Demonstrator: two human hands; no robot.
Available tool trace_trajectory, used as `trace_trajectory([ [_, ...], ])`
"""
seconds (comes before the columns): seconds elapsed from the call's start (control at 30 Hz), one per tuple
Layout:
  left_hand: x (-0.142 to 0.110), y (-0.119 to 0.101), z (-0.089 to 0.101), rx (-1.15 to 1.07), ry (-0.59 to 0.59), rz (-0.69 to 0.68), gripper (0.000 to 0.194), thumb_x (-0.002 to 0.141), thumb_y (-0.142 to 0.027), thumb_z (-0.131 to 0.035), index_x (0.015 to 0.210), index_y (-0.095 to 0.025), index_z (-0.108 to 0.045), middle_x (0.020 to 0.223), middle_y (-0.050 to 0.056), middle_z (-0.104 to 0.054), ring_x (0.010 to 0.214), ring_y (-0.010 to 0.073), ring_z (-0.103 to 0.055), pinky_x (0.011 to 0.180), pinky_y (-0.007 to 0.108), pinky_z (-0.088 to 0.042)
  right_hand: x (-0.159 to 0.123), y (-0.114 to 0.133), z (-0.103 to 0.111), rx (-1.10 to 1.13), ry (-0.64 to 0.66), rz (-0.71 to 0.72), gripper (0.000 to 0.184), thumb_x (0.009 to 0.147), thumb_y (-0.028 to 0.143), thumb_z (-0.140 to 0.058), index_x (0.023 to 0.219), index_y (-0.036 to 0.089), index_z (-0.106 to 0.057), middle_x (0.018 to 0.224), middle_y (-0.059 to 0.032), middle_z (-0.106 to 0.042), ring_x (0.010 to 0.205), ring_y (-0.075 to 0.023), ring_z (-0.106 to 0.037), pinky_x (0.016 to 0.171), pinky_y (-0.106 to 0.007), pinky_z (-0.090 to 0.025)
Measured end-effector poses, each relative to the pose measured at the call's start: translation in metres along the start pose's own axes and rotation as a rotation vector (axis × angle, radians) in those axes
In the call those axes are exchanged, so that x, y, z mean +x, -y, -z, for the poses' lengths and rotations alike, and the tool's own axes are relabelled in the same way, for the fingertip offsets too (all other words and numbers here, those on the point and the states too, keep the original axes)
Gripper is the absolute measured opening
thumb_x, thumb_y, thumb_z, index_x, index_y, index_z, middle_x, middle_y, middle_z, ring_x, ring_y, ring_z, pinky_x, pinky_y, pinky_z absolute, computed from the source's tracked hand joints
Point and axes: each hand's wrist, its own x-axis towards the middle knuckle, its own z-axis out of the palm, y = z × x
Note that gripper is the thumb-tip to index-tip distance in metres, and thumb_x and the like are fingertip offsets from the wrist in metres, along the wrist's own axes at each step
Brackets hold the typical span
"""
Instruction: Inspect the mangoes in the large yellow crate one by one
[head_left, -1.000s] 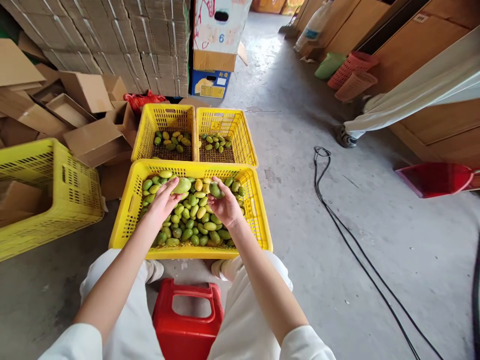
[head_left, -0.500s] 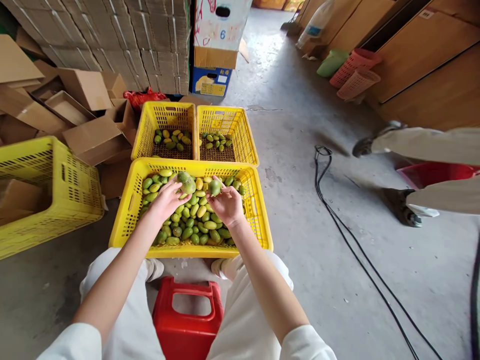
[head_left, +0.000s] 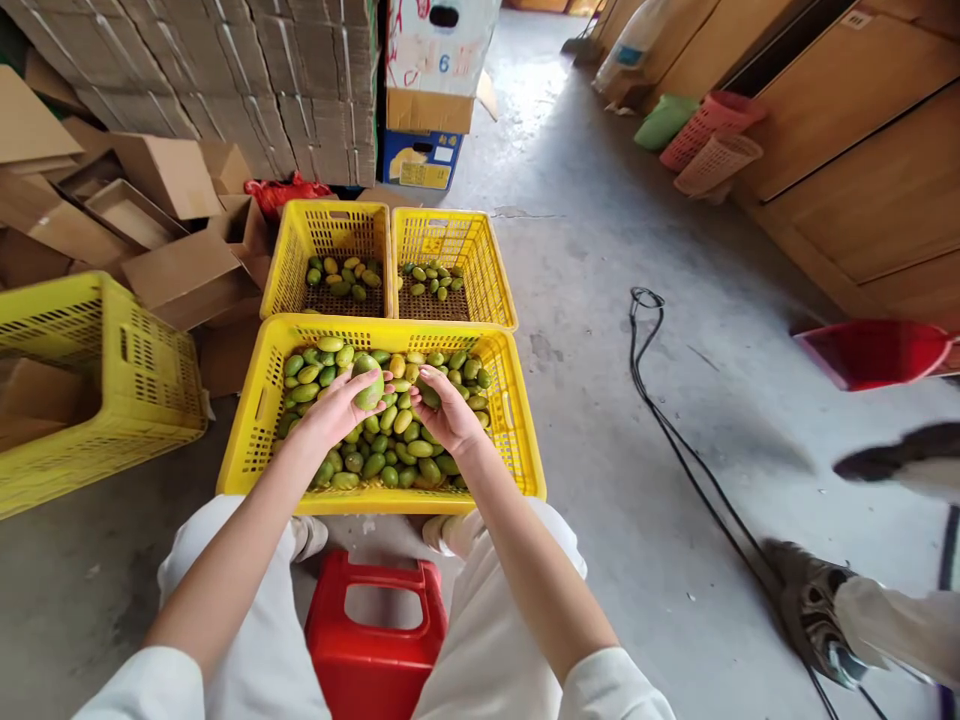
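"How do the hands stand?"

"Left hand [head_left: 339, 402]: half curled, thumb and fingers about a green fruit [head_left: 368, 384]. Right hand [head_left: 451, 412]: half curled round a darker fruit [head_left: 429, 392]. Both are above the front crate [head_left: 530, 470], which holds many loose fruits [head_left: 420, 449]."

"What is obscured?"

"The darker fruit, partly, by the right hand's fingers; some loose fruits, by both hands. A passer-by's shoe [head_left: 817, 612] covers part of the black cable [head_left: 667, 430]; a second shoe [head_left: 892, 458] is blurred. The side crate [head_left: 154, 375] is cut off at left, the red stool [head_left: 375, 655] below."

"And the margins?"

"Two rear crates [head_left: 491, 265] adjoin the front crate's far rim. Grey floor [head_left: 577, 400] extends between its right side and the cable. A narrow gap separates the hands."
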Motion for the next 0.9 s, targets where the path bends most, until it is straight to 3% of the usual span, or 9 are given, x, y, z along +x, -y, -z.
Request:
trace_trajectory([
  [0.1,-0.0018,0.0004,-0.0033,-0.073,-0.033,-0.018,0.012,0.096,-0.008,-0.077,0.099,-0.020,-0.073,0.104,0.003,-0.081,0.108,0.0205,-0.080,0.103,0.040,-0.066,-0.0005,-0.0008,-0.0003,-0.030,0.033,0.008,0.033,0.081,0.033,-0.097,0.101,0.028,-0.072,0.090,0.0047,-0.079,0.080,-0.0140,-0.074,0.071,-0.024,-0.058],
  [0.2,-0.0013,0.0001,-0.0041,-0.103,-0.024,-0.038,0.012,0.100,-0.011,-0.074,0.107,-0.020,-0.078,0.116,0.006,-0.081,0.124,0.0229,-0.077,0.122,0.052,-0.058,0.0001,-0.0012,-0.0015,-0.080,0.057,-0.020,0.030,0.091,0.051,-0.089,0.094,0.026,-0.073,0.089,0.0011,-0.082,0.079,-0.0143,-0.072,0.065,-0.022,-0.054],
  [0.3,0.0014,0.0007,-0.0025,-0.116,0.013,-0.027,0.022,0.103,-0.016,-0.072,0.123,-0.020,-0.081,0.129,0.012,-0.082,0.137,0.0294,-0.074,0.125,0.054,-0.057,0.0024,-0.0021,-0.0010,-0.106,0.113,-0.026,0.038,0.097,0.061,-0.082,0.090,0.024,-0.072,0.084,0.0008,-0.081,0.065,-0.0114,-0.060,0.054,-0.020,-0.046],
  [0.4,0.0043,0.0014,-0.0018,-0.134,0.007,-0.005,0.031,0.108,-0.019,-0.064,0.135,-0.022,-0.079,0.129,0.014,-0.083,0.138,0.0323,-0.075,0.120,0.056,-0.062,0.0044,-0.0040,0.0011,-0.102,0.164,-0.001,0.036,0.097,0.059,-0.083,0.096,0.025,-0.072,0.089,0.0011,-0.081,0.067,-0.0127,-0.063,0.056,-0.022,-0.052],
  [0.5,0.0055,0.0003,-0.0043,-0.125,-0.025,0.013,0.026,0.111,-0.024,-0.060,0.128,-0.017,-0.078,0.124,0.017,-0.084,0.134,0.0320,-0.077,0.118,0.052,-0.063,0.0044,-0.0050,0.0030,-0.090,0.196,0.038,0.031,0.095,0.053,-0.086,0.106,0.027,-0.074,0.096,-0.0001,-0.082,0.086,-0.0187,-0.076,0.068,-0.028,-0.063],
  [0.6,0.0047,-0.0023,-0.0084,-0.127,-0.062,0.016,0.023,0.111,-0.030,-0.061,0.114,-0.014,-0.078,0.118,0.018,-0.085,0.131,0.0320,-0.078,0.115,0.048,-0.065,0.0033,-0.0041,0.0033,-0.071,0.208,0.049,0.033,0.094,0.051,-0.085,0.117,0.031,-0.073,0.099,-0.0002,-0.081,0.097,-0.0218,-0.080,0.075,-0.032,-0.067],
  [0.7,0.0018,-0.0039,-0.0109,-0.090,-0.093,-0.012,0.024,0.111,-0.032,-0.063,0.105,-0.015,-0.078,0.110,0.016,-0.085,0.128,0.0330,-0.078,0.112,0.046,-0.066,0.0016,-0.0029,0.0024,-0.071,0.216,0.016,0.039,0.092,0.058,-0.087,0.114,0.029,-0.072,0.098,-0.0015,-0.080,0.097,-0.0226,-0.081,0.075,-0.032,-0.067],
  [0.9,-0.0027,-0.0003,-0.0084,0.021,-0.034,-0.064,0.009,0.102,-0.015,-0.071,0.095,-0.017,-0.076,0.099,0.009,-0.083,0.123,0.0298,-0.080,0.119,0.051,-0.061,-0.0040,-0.0031,-0.0010,-0.192,0.160,0.088,0.058,0.071,0.068,-0.100,0.099,0.028,-0.068,0.096,0.0012,-0.080,0.092,-0.0195,-0.077,0.075,-0.029,-0.058],
])
